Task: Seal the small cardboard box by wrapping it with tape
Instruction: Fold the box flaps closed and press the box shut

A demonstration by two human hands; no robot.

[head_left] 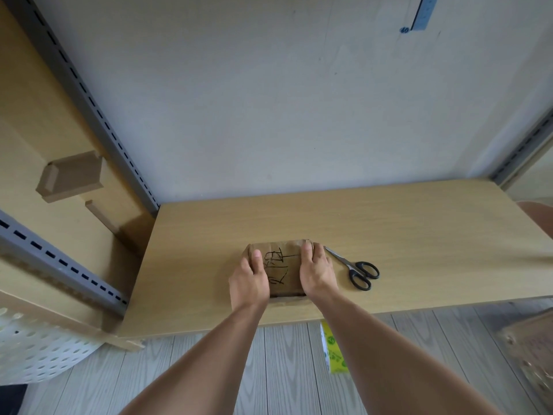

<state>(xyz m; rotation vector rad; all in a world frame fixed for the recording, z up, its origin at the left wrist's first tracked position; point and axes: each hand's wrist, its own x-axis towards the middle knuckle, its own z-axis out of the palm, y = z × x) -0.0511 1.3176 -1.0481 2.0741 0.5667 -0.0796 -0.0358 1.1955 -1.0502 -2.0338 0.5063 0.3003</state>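
A small brown cardboard box (281,266) with black scribbles on its top lies on the wooden table (419,235) near the front edge. My left hand (250,280) grips the box's left side, thumb lying on the top. My right hand (317,271) grips its right side, thumb on top and fingers curled over the far right edge. Below the table's front edge a yellow-green and white tape roll (333,350) shows partly behind my right forearm.
Black-handled scissors (356,269) lie on the table just right of the box. A slotted grey rail and wooden panel (74,175) stand at the left. A white perforated basket (36,348) sits lower left, a brown basket (532,348) lower right on the plank floor.
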